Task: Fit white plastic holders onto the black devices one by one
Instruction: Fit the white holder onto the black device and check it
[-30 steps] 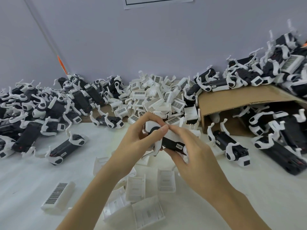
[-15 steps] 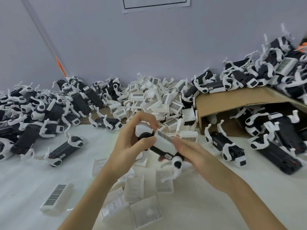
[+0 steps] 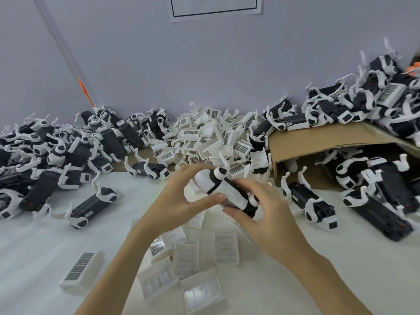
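Bench: white and soft-looking, it carries everything here.
Loose holders: a small bunch of white plastic holders lies flat near the front edge, right under the two arms. Some touch or lie over each other.
Single holder: one more white holder lies alone to the left of that bunch, with a barcode sticker facing up.
Left hand: its fingers and thumb curl round the far, rounded white end of the held device.
Right hand: its fingers curl round the near end of the same device, thumb under it.
Held device: a black device with a white holder on it, held up above the middle of the bench between both hands, tilted with its left end higher.
Single devices: one black device with white parts lies on the bench left of the hands, and another lies right of them.
Cardboard box: it lies on its side toward the right edge, with black devices inside it and on top of it.
Holder pile: a big heap of white holders at the far edge, against the wall.
Device pile: many black devices with white parts, heaped along the far left edge.
Wall: pale purple-grey, with a sheet of paper stuck up high.
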Available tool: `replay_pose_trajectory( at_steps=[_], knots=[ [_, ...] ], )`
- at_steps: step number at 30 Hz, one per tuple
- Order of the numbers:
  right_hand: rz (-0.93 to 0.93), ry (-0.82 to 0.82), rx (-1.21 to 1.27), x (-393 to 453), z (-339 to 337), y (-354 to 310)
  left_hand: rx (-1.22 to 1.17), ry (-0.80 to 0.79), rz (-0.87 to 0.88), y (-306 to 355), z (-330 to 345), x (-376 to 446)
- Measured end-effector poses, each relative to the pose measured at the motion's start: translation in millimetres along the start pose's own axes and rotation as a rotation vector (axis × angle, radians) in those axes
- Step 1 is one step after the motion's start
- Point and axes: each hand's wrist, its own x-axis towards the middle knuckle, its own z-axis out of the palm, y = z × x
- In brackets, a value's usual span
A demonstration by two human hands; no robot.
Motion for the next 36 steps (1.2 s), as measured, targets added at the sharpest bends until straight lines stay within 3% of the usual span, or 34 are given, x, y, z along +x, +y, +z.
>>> replay_pose_trajectory(
  at_steps=[4,10,13,19,25,30,34,36],
  knots=[
    [0.0,-0.005,0.034,-0.6,3.8,-3.2,-0.069,-0.068,0.012,-1.5,1.0,0.7],
    [0.01,0.028,0.059,4.7,-0.3,-5.9,-0.107,-0.007,0.088,2.6,7.4,1.9],
    [0.023,-0.003,0.149,3.9,0.0,-7.1,-0.114,0.022,0.043,3.4,8.2,1.5],
    [0.246,-0.133,0.308,2.1,2.3,-8.1,-0.038,-0.011,-0.036,2.0,20.1,-0.6],
    [0.22,-0.123,0.283,2.1,-0.3,-5.0,-0.115,-0.001,-0.035,3.8,22.3,-0.7],
    [0.251,-0.062,0.411,3.7,4.2,-6.6,-0.181,0.152,-0.102,6.4,27.9,3.6],
    [0.296,-0.141,0.496,3.5,-0.9,-9.9,0.11,0.255,0.069,7.7,31.6,-0.6],
    [0.31,-0.217,0.542,3.7,-4.2,-9.4,-0.014,0.212,0.129,8.6,27.1,-1.2]
  ],
)
